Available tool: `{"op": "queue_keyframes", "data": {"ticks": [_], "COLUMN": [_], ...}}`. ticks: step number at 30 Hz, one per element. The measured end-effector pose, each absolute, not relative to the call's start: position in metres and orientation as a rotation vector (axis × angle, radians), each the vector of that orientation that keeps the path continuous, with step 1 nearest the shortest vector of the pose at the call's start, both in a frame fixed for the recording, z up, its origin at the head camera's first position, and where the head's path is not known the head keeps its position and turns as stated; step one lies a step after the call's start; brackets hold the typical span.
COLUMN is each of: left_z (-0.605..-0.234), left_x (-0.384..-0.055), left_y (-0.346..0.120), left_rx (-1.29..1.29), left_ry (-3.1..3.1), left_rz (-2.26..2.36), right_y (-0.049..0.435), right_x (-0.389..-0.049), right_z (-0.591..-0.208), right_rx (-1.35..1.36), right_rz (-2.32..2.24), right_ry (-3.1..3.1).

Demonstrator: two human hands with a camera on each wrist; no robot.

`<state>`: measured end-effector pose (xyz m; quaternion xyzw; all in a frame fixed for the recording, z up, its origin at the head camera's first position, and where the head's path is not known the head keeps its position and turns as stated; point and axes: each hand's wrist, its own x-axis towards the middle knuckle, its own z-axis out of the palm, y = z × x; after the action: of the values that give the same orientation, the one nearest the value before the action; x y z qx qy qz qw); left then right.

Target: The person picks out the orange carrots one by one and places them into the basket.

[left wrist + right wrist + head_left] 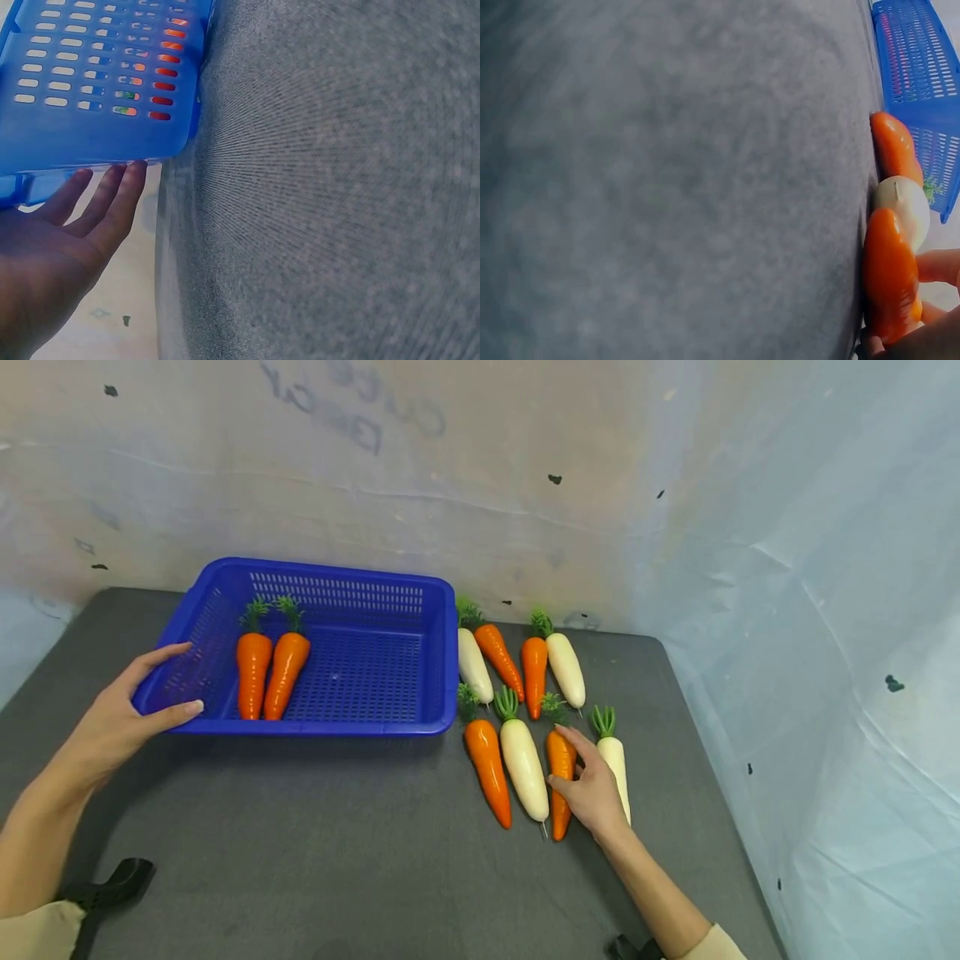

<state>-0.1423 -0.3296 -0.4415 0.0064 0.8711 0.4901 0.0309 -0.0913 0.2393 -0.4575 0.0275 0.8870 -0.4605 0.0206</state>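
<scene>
Pinching an orange carrot (560, 760) between the thumb and fingers of the right hand (596, 791), near its leafy end, with the tip pointing toward the near edge of the worktop (337, 852). Lying in the front row, second from the right: just beside a long white radish (523, 768) on its left and a partly hidden white radish (615, 764) on its right, behind the hand. Farther left in that row, another carrot (489, 772), close by the blue basket (390, 727).

In a back row, from left to right: a white radish (472, 667) next to the basket's right side, a slanting carrot (498, 660), an upright-pointing carrot (535, 677) and a last white radish (565, 668).

Holding the basket's left end with the left hand (112, 718), thumb over the front left rim and, in the left wrist view, three fingers against the outside, fairly straight. Inside the basket, toward its left, two carrots (253, 672) side by side, green tops toward the back wall.

Behind the worktop, pale plastic sheeting (480, 527) with dark spots and faint lettering. At the forearms, beige sleeves (41, 933) and black straps (123, 881).
</scene>
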Motion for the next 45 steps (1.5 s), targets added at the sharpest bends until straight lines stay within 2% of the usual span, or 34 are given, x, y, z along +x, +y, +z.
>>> {"op": "queue_keyframes", "data": {"ticks": [19,33,45], "left_z": [-0.442,-0.444,-0.44], "left_x": [-0.144,-0.141,-0.14], "left_y": [-0.332,-0.335,-0.335], "left_rx": [0.02,0.023,0.028], "left_ry": [2.707,2.712,2.695], "left_rz": [1.526,1.482,1.492], "right_y": [0.237,0.237,0.219], "right_x": [-0.096,-0.114,-0.138], "right_z": [-0.448,-0.415,-0.382], "right_rx": [0.176,0.003,-0.119], "right_rz": [-1.66,-1.85,-1.663], "right_ry": [2.654,2.401,2.452]}}
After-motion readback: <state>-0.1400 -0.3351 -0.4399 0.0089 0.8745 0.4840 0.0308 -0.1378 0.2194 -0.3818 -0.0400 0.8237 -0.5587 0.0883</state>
